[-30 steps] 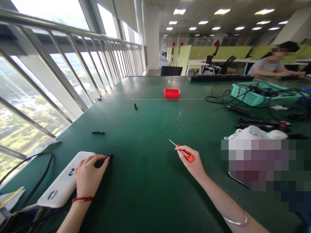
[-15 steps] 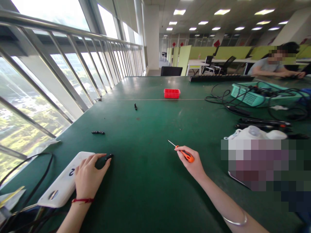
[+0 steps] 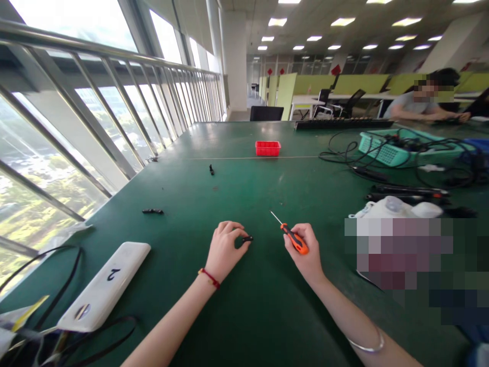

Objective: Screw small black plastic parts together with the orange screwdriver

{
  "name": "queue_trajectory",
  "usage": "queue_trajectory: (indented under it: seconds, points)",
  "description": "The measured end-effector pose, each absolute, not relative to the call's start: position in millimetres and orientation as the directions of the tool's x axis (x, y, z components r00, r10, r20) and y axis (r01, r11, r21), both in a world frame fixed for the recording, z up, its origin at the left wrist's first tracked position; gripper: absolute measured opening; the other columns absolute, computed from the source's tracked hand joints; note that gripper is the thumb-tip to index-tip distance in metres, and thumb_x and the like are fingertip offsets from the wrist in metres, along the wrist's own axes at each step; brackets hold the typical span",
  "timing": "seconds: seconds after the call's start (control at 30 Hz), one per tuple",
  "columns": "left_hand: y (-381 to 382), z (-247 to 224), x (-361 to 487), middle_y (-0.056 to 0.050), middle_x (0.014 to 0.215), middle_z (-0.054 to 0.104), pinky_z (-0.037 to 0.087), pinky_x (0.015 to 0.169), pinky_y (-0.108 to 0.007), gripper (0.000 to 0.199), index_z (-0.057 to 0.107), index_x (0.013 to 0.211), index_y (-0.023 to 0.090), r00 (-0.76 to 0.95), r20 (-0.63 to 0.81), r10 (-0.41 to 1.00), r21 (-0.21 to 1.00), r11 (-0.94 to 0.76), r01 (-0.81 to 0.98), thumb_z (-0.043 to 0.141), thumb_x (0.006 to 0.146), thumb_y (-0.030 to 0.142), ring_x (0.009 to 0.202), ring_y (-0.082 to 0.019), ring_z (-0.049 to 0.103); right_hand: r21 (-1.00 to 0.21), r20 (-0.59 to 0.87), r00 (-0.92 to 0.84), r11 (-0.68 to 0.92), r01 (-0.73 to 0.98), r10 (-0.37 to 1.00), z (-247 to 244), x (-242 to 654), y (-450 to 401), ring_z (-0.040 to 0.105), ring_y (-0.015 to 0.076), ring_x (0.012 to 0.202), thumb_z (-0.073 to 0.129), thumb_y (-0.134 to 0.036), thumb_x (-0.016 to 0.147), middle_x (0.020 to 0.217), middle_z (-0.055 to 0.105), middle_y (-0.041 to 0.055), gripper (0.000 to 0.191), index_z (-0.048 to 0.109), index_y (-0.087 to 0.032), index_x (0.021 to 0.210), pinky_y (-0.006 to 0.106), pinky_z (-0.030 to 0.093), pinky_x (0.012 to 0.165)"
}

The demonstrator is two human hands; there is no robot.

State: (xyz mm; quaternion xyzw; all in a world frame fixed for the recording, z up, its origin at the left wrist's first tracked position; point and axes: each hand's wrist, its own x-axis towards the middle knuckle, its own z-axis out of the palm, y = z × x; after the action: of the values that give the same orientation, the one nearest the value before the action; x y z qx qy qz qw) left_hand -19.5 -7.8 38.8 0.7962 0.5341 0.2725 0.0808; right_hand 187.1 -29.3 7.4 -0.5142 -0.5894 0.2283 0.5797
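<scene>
Over the middle of the green table [image 3: 183, 285], my left hand [image 3: 226, 245] pinches a small black piece [image 3: 248, 238] between thumb and fingers; its exact kind is too small to make out. My right hand [image 3: 308, 251] is wrapped round the orange and black handle of a screwdriver [image 3: 296, 239], whose thin shaft points up and to the left, away from me. A gap separates the screwdriver from the black piece. Two other small black parts lie on the table, one black part [image 3: 153, 211] at the left and another black part [image 3: 211, 170] farther back.
A white power bank [image 3: 105, 288] and cables lie at the left. A red box [image 3: 268, 148] stands farther back. To the right are a teal basket [image 3: 397, 148] of cables and a white object [image 3: 395, 206], partly blurred. A person [image 3: 416, 104] sits at the back right.
My left hand has moved right from beside the power bank to mid-table, with the small black piece in its pinch. My right hand has shifted slightly right, still holding the screwdriver.
</scene>
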Motion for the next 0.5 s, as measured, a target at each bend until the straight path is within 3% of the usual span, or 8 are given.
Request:
queue_trajectory:
  seconds: [0.17,0.3,0.4,0.5]
  points:
    - [4,19,6,-0.003,0.095,0.063,0.042,0.087,-0.039,0.003,0.066,0.074,0.022,0.325,0.32,0.89,0.521,-0.452,0.724,0.064,0.072,0.021,0.097,-0.022,0.051,-0.832,0.477,0.196,0.369,0.414,0.857,9,186,-28,0.057,0.0134,0.069,0.058,-0.022,0.075,0.079,0.058,0.0014,0.011,0.052,-0.02,0.084,0.027,0.048,0.067]
    - [7,6,1,-0.003,0.096,0.062,0.042,0.088,-0.039,0.005,0.067,0.075,0.021,0.3,0.309,0.903,0.599,-0.429,0.676,0.065,0.072,0.024,0.096,-0.021,0.052,-0.817,0.504,0.18,0.399,0.416,0.844,21,188,-25,0.056,0.0129,0.067,0.055,-0.025,0.078,0.078,0.059,0.0015,0.009,0.056,-0.019,0.084,0.025,0.046,0.062]
    - [7,5,0,-0.003,0.096,0.061,0.041,0.087,-0.04,0.005,0.067,0.075,0.021,0.299,0.309,0.903,0.614,-0.429,0.663,0.065,0.072,0.024,0.096,-0.021,0.052,-0.786,0.559,0.192,0.443,0.431,0.806,44,191,-17,0.052,0.0109,0.058,0.054,-0.028,0.08,0.066,0.056,-0.0012,0.011,0.053,-0.019,0.073,0.023,0.041,0.056]
    - [7,7,1,-0.003,0.095,0.062,0.042,0.087,-0.041,0.005,0.067,0.075,0.022,0.293,0.311,0.904,0.623,-0.427,0.656,0.066,0.071,0.024,0.096,-0.022,0.052,-0.724,0.616,0.146,0.483,0.492,0.774,75,189,-6,0.04,0.0083,0.045,0.053,-0.03,0.08,0.048,0.04,-0.0056,0.027,0.043,-0.02,0.057,0.022,0.033,0.048]
